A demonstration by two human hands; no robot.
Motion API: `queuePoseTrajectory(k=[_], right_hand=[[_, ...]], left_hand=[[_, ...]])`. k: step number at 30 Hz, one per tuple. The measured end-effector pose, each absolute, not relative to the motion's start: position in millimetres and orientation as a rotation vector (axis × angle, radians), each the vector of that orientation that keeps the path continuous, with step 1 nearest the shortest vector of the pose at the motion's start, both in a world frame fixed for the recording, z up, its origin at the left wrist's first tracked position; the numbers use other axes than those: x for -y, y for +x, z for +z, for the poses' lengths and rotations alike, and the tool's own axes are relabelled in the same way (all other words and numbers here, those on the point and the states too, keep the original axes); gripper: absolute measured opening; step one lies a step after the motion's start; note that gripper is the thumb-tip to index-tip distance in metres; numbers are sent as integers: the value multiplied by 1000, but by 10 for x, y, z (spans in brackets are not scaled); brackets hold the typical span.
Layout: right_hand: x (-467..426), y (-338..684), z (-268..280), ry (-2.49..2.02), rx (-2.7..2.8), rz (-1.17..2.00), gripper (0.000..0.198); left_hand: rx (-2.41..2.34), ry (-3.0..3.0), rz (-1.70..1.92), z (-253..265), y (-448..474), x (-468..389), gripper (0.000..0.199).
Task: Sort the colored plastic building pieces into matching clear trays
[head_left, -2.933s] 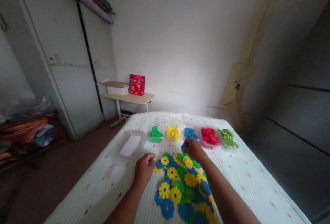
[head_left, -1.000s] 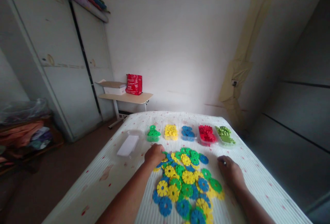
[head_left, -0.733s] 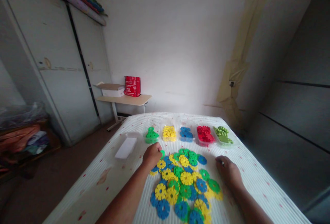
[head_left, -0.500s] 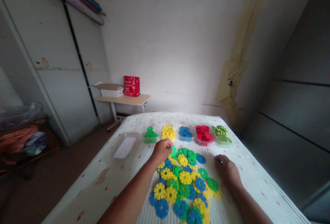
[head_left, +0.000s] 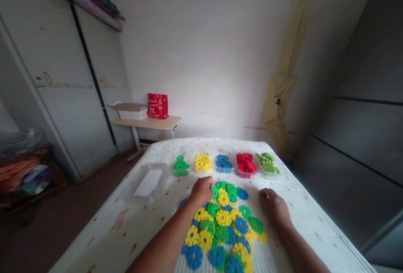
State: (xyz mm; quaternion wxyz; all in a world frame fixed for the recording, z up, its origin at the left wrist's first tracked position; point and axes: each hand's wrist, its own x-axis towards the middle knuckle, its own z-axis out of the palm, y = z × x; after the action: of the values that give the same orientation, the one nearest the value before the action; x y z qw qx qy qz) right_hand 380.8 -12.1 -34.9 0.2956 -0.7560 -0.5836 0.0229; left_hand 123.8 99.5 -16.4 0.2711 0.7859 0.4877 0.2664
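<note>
My left hand point(head_left: 202, 190) is closed at the far left edge of a pile of slotted plastic discs, its fingers pinching a green snowflake disc point(head_left: 215, 192). The pile mixes yellow discs point(head_left: 223, 217), blue discs point(head_left: 194, 257) and green discs point(head_left: 222, 234), many overlapping. To the right of the pile, my right hand point(head_left: 274, 205) rests on the table with curled fingers. A small pale glint shows at its fingers; what they hold, if anything, cannot be made out. A blue disc point(head_left: 242, 193) lies nearest to it.
Clear tubs stand in a row beyond the pile: green pieces point(head_left: 181, 163), yellow pieces point(head_left: 203, 162), blue pieces point(head_left: 224, 161), red pieces point(head_left: 246, 162) and light green pieces point(head_left: 268, 162). A clear lid point(head_left: 150, 182) with a white sheet lies left. A side table point(head_left: 151, 123) holds a red bag point(head_left: 158, 106).
My left hand has come down slightly toward the pile, its fingers still on a green disc. My right hand stays in place; the whole view has shifted a little.
</note>
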Motion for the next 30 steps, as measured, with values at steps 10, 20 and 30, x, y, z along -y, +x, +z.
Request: queuePoseTrajectory(k=[10, 20, 30], right_hand=[[112, 3804, -363, -2048, 1554, 24, 23], [104, 3828, -380, -2033, 1558, 30, 21], [132, 3769, -304, -2083, 1569, 42, 23]], left_hand=[[-1283, 1696, 942, 67, 907, -1043, 12], [-1434, 1275, 1329, 331, 455, -1587, 27], [-1519, 1620, 1173, -163, 282, -896, 16]])
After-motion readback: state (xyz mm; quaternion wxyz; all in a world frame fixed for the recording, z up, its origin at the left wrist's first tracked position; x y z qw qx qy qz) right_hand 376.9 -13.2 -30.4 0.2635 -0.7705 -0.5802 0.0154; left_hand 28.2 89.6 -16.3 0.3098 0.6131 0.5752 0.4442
